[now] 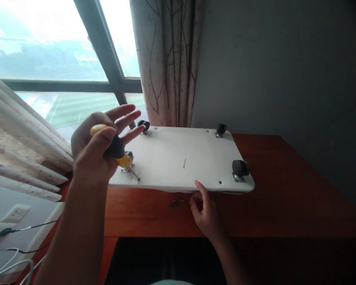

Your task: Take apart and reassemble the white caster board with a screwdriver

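And here you are at the wooden counter (284,178), with the white board (172,146) lying flat on it, its casters standing upward. Your left hand (91,138) is gripping the yellow-and-black screwdriver (114,147) between the thumb and the rest of the hand, while the other fingers are spreading out toward the window (47,43). The shaft is slanting down to the board's near left corner area, its tip meeting a small screw (139,179) there, just beside the near left caster (128,156), which your hand and the handle are partly hiding.

Over on the right, your right hand (207,213) is reaching up from below, index finger extending onto the board's near edge, the other fingers curling in toward the thumb; whether they are pinching anything, you cannot tell. The near right caster (240,168) is sitting by its corner, with the far right caster (221,129) and far left caster (143,126) standing behind. Small metal pieces (176,202) are lying on the counter, just in front of the board, left of your right hand.
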{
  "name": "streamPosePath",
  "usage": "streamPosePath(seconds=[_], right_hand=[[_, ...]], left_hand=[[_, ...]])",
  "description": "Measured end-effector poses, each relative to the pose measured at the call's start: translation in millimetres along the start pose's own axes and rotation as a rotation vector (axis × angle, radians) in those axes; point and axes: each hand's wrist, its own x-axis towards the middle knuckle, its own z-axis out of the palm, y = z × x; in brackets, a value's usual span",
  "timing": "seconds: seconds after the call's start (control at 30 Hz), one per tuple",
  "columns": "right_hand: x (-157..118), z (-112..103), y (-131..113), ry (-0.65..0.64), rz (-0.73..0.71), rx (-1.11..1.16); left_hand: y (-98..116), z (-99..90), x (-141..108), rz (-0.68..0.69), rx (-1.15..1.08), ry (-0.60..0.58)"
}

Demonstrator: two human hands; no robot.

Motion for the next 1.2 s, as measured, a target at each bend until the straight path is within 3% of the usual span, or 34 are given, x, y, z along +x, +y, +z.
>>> streamPosePath(seconds=[0.13, 0.27, 0.33, 0.43, 0.5, 0.57, 0.7, 0.87, 1.2], right_hand=[[0.0, -0.3, -0.2, -0.002, -0.006, -0.005], [-1.0, -0.1, 0.6, 0.001, -0.002, -0.009], [-1.2, 0.0, 0.7, 0.012, -0.006, -0.020], [-0.5, -0.3, -0.3, 0.012, -0.010, -0.028], [0.1, -0.4, -1.5, 0.006, -0.006, -0.023], [0.5, -0.5, -2.7, 0.006, -0.005, -0.015], [0.3, -0.5, -3.9, 0.012, -0.008, -0.019], [0.5, -0.5, -3.2, 0.017, -0.019, -0.030], [0.5, 0.4, -3.5, 0.030, -0.024, -0.039]], left_hand=[[2.2, -18.5, 2.6, -0.113, -0.119, -0.066], [0.9, -14.5, 3.8, -0.121, -0.134, -0.142], [-3.2, -5.3, 4.4, -0.042, -0.064, -0.055], [-13.0, 5.7, 6.6, 0.119, 0.105, 0.202], [-19.4, 7.8, 8.3, 0.216, 0.265, 0.358], [-23.6, 7.6, 8.6, 0.290, 0.429, 0.442], [-24.5, 11.1, 3.6, 0.358, 0.579, 0.458], [-22.1, 17.5, -2.7, 0.349, 0.562, 0.449], [-22.6, 5.4, 1.2, 0.307, 0.537, 0.451]])
